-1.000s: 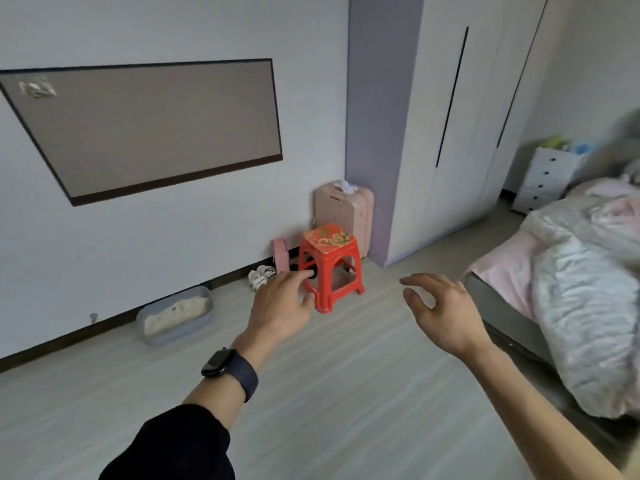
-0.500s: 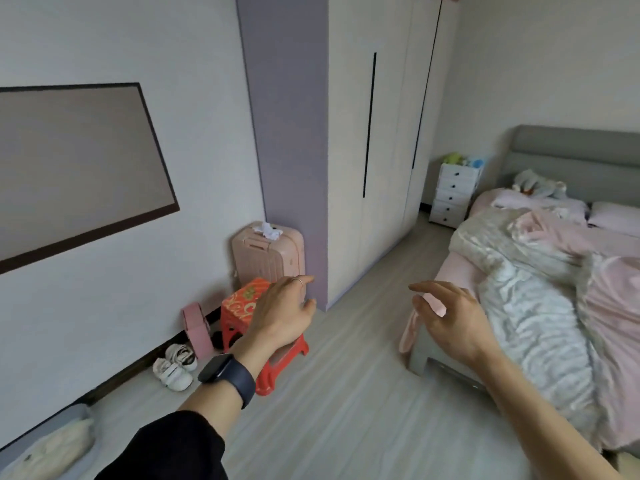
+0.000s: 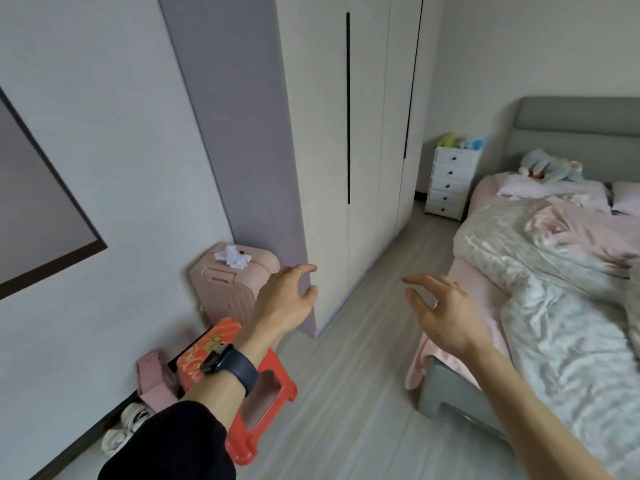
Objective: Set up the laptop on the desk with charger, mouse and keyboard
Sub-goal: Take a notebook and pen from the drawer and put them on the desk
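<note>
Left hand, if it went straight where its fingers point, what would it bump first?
Probably the wardrobe. The left hand points at its near corner, and nothing shows in between, though depth is hard to judge.

Red stool [image 3: 285, 391]: top mostly hidden under the left forearm and watch [image 3: 228, 365]. Behind the stool, the left hand [image 3: 284, 299] covers the pink suitcase's [image 3: 221, 289] right edge. Left of the stool, white shoes [image 3: 116, 439] are half covered by the sleeve and blurred. Right of the stool, the bed [image 3: 571, 341] runs off the right and bottom edges. Toys [image 3: 457, 142] on the drawer unit [image 3: 450, 183], well beyond the stool, are too small to identify.
</note>
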The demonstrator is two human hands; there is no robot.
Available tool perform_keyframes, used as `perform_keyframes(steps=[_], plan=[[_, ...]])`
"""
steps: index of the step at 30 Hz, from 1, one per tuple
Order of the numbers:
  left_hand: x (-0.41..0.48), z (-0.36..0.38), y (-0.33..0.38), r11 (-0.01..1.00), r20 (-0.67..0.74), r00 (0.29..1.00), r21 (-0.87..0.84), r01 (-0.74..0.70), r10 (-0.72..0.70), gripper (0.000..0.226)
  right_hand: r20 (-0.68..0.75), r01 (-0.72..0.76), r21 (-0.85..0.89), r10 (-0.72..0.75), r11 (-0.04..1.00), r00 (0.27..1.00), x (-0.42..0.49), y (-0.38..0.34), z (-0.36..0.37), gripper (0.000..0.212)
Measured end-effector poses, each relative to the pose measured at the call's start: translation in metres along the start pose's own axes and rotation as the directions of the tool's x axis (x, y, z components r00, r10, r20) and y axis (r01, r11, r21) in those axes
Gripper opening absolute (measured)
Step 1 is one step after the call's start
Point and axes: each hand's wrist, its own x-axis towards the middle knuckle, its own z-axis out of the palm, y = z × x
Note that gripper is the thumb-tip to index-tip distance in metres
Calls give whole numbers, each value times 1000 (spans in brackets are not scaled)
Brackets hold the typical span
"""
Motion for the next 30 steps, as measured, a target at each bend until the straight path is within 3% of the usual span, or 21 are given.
perform_keyframes(steps=[10, 14, 24, 30], plan=[[265, 49, -38, 998, 20, 999, -48, -31, 32, 38, 29, -28, -23, 29, 999, 999, 227, 73, 62, 29], [387, 68, -40, 996, 112, 991, -49, -74, 79, 38, 12, -74, -83, 75, 994, 997, 326, 101, 77, 31], [684, 120, 34, 959, 271, 921, -24, -283, 279, 40, -174, -263, -120, 241, 957, 955, 555, 188, 57, 28], [834, 193, 93, 912, 275, 879, 18, -410, 389, 41, -204, -313, -134, 283, 940, 937, 675, 281, 51, 28]])
